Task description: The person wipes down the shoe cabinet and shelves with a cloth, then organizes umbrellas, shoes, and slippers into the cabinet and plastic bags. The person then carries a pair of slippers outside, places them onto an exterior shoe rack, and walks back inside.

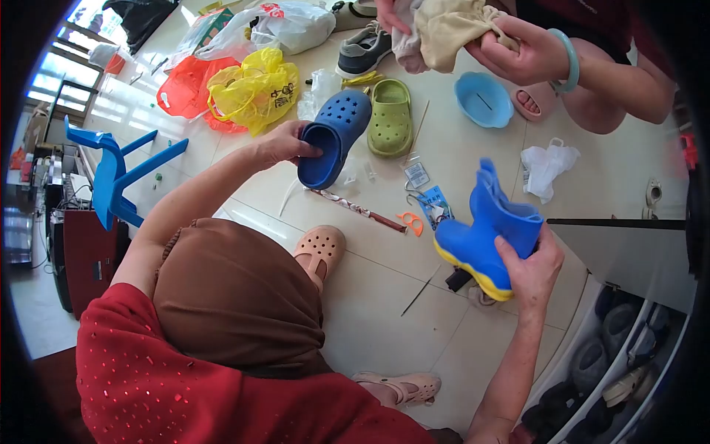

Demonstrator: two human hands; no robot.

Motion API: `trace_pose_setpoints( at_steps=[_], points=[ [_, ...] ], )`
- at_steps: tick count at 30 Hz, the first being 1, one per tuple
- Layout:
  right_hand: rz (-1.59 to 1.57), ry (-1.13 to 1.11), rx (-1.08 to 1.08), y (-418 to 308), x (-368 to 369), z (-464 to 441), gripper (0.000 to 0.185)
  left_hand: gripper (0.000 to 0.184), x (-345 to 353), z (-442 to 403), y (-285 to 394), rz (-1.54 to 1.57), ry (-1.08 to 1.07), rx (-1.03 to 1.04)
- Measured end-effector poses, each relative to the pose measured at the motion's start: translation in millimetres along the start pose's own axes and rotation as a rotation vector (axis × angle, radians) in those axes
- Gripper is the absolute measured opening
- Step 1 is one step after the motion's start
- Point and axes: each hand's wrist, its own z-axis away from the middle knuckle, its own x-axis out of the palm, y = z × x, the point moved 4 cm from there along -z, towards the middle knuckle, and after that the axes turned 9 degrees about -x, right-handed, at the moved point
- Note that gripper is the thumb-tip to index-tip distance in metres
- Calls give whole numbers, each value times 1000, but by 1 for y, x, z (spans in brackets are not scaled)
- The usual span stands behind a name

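Note:
My left hand [285, 143] grips a dark blue clog [342, 124] by its heel end, thumb inside the opening. Beside that clog a green clog [390, 120] rests on the tiled floor. On the right, my right hand [534, 268] is wrapped around a blue rain boot [488, 226] with a yellow sole, held tilted above the floor. Under and near the boot lie a blue card [435, 201], an orange plastic piece [411, 222] and a dark item [458, 279]. A patterned strip [359, 207] lies between my two hands.
Opposite me, another person's hand [510, 48] holds beige cloth [451, 33]. A light blue basin [484, 102], yellow bag [255, 89], red bag [188, 89] and grey sneaker [364, 52] are on the floor. A blue stool [111, 174] lies left; an open shoe cabinet [617, 355] is right.

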Motion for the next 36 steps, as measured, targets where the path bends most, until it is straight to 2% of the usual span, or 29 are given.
trace_pose_setpoints(
  at_steps=[4,7,10,12,13,14,16,19,20,23,26,29,30,32,33,34,36],
  points=[
    [-194,297,-10,10,16,-11,43,39,-9,-5,-5,-21,55,26],
    [-190,351,-56,41,57,-24,56,32,-10,-5,-8,32,123,-14],
    [72,48,-45,64,94,-28,62,33,-13,-11,-18,-29,175,-127],
    [36,-10,35,73,102,-18,58,38,-13,-11,-21,-71,170,-198],
    [14,-39,70,75,104,-15,57,34,-13,-11,-20,-62,195,-166],
    [19,-2,14,74,100,-12,51,30,-12,-9,-21,-51,222,-138],
    [48,-132,106,87,92,-9,48,23,-14,-8,-21,-15,278,-93],
    [140,-263,131,98,78,-2,38,21,-24,-24,-14,159,241,-134],
    [178,-294,118,99,75,-2,34,20,-25,-30,-6,142,218,-85],
    [353,-437,141,91,75,-2,28,29,-12,-49,33,102,157,9],
    [427,-552,147,79,80,0,28,52,2,-61,58,224,225,-3],
    [538,-667,51,79,88,6,26,52,7,-55,46,71,240,-99],
    [500,-680,52,77,88,8,25,42,10,-57,28,-50,147,-187],
    [415,-706,66,72,88,15,24,31,28,-54,-17,-328,49,-100],
    [438,-739,77,75,88,18,25,29,43,-38,-26,-639,64,-21],
    [461,-774,82,77,88,20,27,25,54,-26,-38,-837,14,217],
    [506,-825,87,82,89,23,28,25,71,-2,-54,-1028,15,188]
  ],
)
